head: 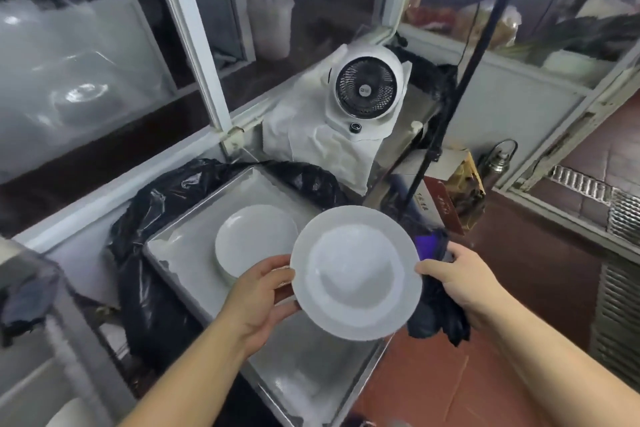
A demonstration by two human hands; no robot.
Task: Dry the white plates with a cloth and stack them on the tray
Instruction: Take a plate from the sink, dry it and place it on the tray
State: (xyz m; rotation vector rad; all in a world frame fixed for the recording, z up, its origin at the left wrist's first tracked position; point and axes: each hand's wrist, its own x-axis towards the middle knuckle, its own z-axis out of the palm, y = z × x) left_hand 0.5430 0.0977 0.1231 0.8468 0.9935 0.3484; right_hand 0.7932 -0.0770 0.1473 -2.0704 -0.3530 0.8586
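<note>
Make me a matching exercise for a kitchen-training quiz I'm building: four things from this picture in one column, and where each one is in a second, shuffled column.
Things:
1. held plate
2. dark cloth
3. plate stack
4. fan

Places:
A. on the tray
B. on the white-covered stand behind the tray
C. between both hands, left hand on its rim
D. in the right hand

Pairs: 1-C, 2-D, 3-A, 4-B

Tray (194, 253) lies on bag-covered support, plate stack (254, 236) on its far half. Held plate (356, 272) above tray's right side, between left hand (258, 302) and right hand (460, 284) (cloth (440, 315) in right). Fan (367, 87) behind tray.
</note>
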